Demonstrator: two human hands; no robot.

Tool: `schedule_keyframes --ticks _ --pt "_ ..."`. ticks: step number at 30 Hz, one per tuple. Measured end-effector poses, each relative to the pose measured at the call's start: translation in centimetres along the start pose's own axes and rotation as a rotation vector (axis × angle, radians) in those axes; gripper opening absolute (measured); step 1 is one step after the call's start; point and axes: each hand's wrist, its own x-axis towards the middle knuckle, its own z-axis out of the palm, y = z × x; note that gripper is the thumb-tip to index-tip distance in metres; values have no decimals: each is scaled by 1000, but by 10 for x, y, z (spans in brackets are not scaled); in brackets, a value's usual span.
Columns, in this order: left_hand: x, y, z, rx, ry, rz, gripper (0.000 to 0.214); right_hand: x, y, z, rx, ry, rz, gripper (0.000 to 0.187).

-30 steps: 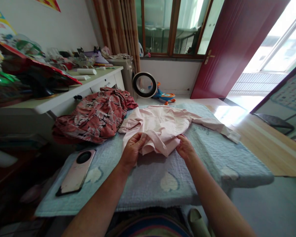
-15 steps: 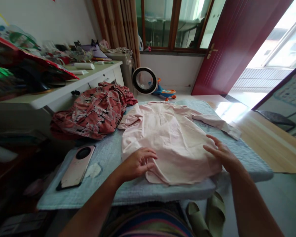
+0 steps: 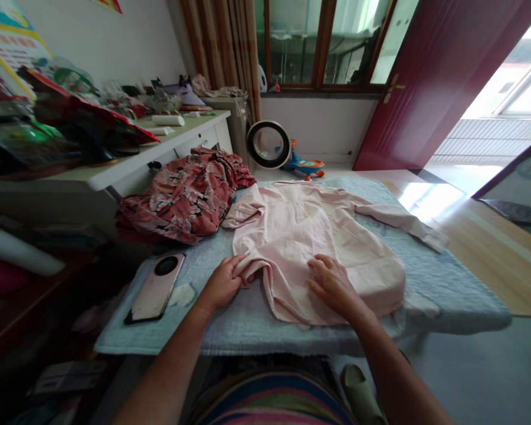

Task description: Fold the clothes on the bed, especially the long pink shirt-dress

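A pale pink shirt (image 3: 318,236) lies spread out on a light blue quilted pad (image 3: 446,277), collar away from me, one sleeve stretched to the right. My left hand (image 3: 223,283) is closed on the shirt's lower left edge, which is bunched up under the fingers. My right hand (image 3: 334,283) lies flat with fingers stretched on the lower middle of the shirt.
A crumpled red floral garment (image 3: 181,198) sits at the pad's far left. A pink phone (image 3: 154,289) lies on the pad's near left. A cluttered white desk (image 3: 128,165) stands to the left. Beyond are a round fan (image 3: 269,144), a toy (image 3: 307,167) and a dark red door (image 3: 429,82).
The shirt, bunched near me a second ago, was spread flat. Since then my left hand has gripped its left edge and my right hand has slid left onto its middle.
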Motion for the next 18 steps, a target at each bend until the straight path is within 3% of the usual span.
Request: schedule_keyframes --ticks 5,7,8,10,13,18 --pt "-2 11 -42 170 365 160 38 6 -1 4 44 -10 -22 43" --pt "-4 10 -60 362 424 168 35 6 -2 0 58 -16 -42 45" --pt "-6 8 -66 467 387 139 33 6 -3 -2 62 -37 -50 44" --pt "-7 4 -72 627 180 36 30 7 -6 -8 68 -112 -63 40" --pt "0 1 -72 662 -88 -54 29 12 -8 -18 74 -242 -74 31" --pt "54 14 -65 579 -9 75 32 36 -4 -38 41 -380 -88 29"
